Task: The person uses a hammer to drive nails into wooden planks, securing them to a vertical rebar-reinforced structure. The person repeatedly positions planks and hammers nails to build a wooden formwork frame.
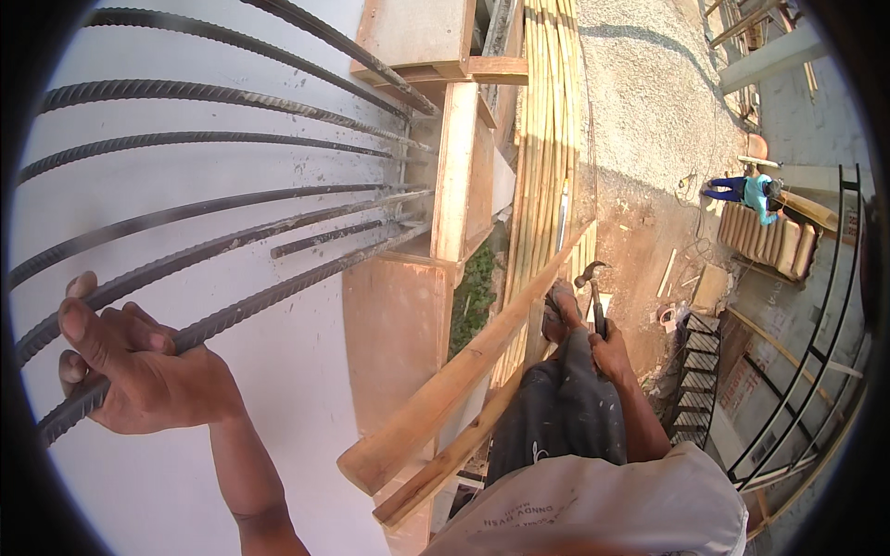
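Head view: left hand (139,371) fingers wrap ribbed steel rebar (232,315); right hand (612,352) grips a claw hammer (593,292).

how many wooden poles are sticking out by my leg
2: the upper wooden pole runs diagonally from below the left arm toward the hammer; the lower wooden pole lies just beneath it. More may be hidden.
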`<state>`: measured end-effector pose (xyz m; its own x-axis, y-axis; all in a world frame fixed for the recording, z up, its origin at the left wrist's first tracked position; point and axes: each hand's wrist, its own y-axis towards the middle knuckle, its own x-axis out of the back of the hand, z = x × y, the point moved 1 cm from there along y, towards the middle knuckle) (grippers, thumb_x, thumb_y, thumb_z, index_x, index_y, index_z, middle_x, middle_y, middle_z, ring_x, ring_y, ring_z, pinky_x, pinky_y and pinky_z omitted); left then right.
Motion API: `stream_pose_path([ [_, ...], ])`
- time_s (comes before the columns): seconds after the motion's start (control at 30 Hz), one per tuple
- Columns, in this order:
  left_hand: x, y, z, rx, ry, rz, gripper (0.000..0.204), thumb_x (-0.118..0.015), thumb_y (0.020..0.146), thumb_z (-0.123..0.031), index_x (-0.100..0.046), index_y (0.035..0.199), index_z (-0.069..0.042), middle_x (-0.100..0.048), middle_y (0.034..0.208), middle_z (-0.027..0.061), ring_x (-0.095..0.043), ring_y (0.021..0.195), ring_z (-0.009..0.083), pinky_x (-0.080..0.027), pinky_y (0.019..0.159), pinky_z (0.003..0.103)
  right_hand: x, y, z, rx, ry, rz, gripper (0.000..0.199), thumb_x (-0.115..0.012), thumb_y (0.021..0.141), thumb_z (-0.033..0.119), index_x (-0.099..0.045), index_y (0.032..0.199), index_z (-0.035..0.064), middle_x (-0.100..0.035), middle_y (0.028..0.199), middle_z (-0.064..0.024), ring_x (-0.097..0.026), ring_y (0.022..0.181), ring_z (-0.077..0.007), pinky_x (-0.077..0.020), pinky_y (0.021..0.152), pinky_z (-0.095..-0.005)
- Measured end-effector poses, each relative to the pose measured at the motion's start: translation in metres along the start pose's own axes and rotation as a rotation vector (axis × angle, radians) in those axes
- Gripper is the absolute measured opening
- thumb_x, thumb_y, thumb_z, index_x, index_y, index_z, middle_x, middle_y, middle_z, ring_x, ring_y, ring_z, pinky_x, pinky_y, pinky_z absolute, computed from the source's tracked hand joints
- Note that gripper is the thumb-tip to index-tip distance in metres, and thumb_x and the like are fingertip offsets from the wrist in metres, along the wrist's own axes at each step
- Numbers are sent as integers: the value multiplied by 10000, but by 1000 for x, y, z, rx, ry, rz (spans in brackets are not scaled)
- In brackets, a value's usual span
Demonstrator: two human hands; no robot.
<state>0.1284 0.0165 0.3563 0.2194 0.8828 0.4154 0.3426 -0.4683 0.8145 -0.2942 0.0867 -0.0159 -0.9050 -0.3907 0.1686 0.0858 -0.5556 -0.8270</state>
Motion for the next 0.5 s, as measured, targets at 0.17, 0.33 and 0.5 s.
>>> stream_pose_path([
  [0.17, -19, 3, -22, 37, -126, -110, 315, -742, 872, -143, -463, 738, -87, -703, 727, 180, -428, 374, 50, -324, 387, 150, 14, -41, -11, -55, 35, -26, 224, -502, 856, 55, -471, 1067, -15, -501, 619, -63, -489, 411, -157, -415, 366, -316],
  [0.33, -24, 11, -22, -45, -335, -195, 338, -760, 847, -102, -426, 887, -68, -713, 763, 195, -597, 529, 77, -417, 444, 151, 6, -74, -1, -102, 65, -19, 261, -502, 871, 83, -482, 1111, -16, -504, 625, -53, -499, 432, -143, -421, 360, -298],
  [0.5, -20, 7, -12, -30, -362, -216, 368, -775, 828, -61, -416, 909, -49, -699, 727, 205, -707, 708, 129, -533, 611, 174, -6, -92, 7, -100, 31, 4, 272, -530, 906, 120, -494, 1137, -18, -512, 642, -44, -501, 451, -128, -425, 368, -291],
])
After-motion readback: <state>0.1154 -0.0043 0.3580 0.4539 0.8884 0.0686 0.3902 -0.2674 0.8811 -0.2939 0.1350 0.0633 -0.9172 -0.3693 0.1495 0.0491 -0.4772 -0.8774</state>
